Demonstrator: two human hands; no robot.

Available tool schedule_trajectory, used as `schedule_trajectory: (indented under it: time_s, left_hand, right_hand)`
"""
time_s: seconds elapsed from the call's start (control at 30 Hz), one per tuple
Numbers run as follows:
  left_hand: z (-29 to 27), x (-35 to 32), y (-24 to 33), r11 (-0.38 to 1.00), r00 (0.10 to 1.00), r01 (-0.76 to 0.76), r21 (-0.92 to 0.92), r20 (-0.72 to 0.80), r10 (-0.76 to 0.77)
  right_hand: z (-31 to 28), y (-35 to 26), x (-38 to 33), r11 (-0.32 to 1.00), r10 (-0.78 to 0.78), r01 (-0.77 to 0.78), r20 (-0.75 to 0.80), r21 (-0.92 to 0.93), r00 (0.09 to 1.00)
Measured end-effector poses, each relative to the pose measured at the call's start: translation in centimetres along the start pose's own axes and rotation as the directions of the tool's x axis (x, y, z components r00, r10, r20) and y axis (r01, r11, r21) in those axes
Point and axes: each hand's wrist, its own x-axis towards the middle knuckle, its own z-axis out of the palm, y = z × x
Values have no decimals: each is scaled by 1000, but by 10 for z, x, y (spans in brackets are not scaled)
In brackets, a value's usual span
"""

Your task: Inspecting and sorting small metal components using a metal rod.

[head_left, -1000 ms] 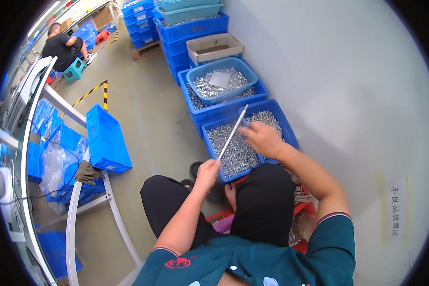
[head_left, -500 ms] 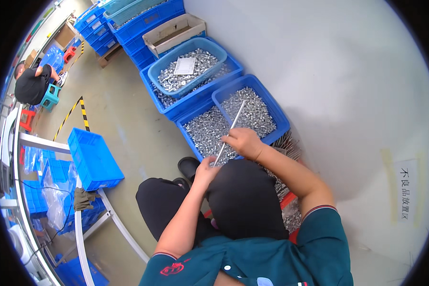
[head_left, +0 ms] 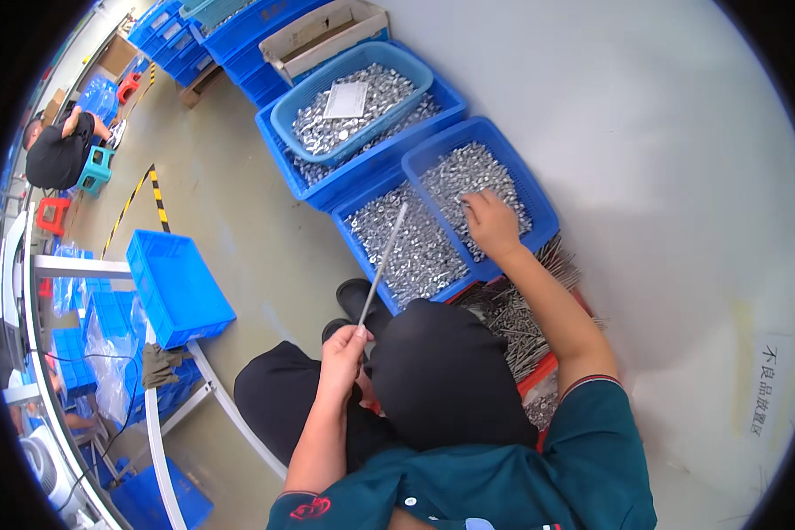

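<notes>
My left hand (head_left: 343, 346) grips the lower end of a thin metal rod (head_left: 382, 262) that slants up over a blue crate (head_left: 375, 256) full of small silvery metal parts. My right hand (head_left: 490, 225) reaches into a second blue crate (head_left: 537, 190) stacked on the first one, fingers curled down among the silvery parts (head_left: 468, 172). I sit with black-trousered knees (head_left: 442, 371) below both hands.
A blue basket of parts with a paper slip (head_left: 349, 99) sits on further crates behind. A red tray of long metal rods (head_left: 512, 322) lies by my right knee. An empty blue crate (head_left: 178, 287) rests on a white frame at left. A seated person (head_left: 57, 155) works far left.
My right hand has let go of the rod's upper part and moved right into the upper crate. My left hand alone holds the rod now.
</notes>
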Motion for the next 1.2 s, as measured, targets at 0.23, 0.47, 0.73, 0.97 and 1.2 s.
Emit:
schedule_trajectory:
  time_s: [0.23,0.47,0.73,0.97,1.2]
  left_hand:
    - [-6,-9,19,985,988,106,-140,-94,-120]
    - [-18,-11,11,979,977,130,-154,-147,-153]
    - [-16,-6,14,975,977,148,-168,-131,-171]
    - [-15,-3,18,979,978,166,-117,-111,-179]
    - [-15,-5,14,980,978,161,-120,-112,-175]
  right_hand:
    - [85,-61,-15,981,-188,190,361,29,913]
    - [135,-75,-33,892,-439,435,480,126,760]
    - [153,-47,-31,991,-123,136,358,-10,925]
    - [150,-49,-37,965,-202,256,483,-48,852]
    - [146,-51,-46,975,-157,215,501,-59,851]
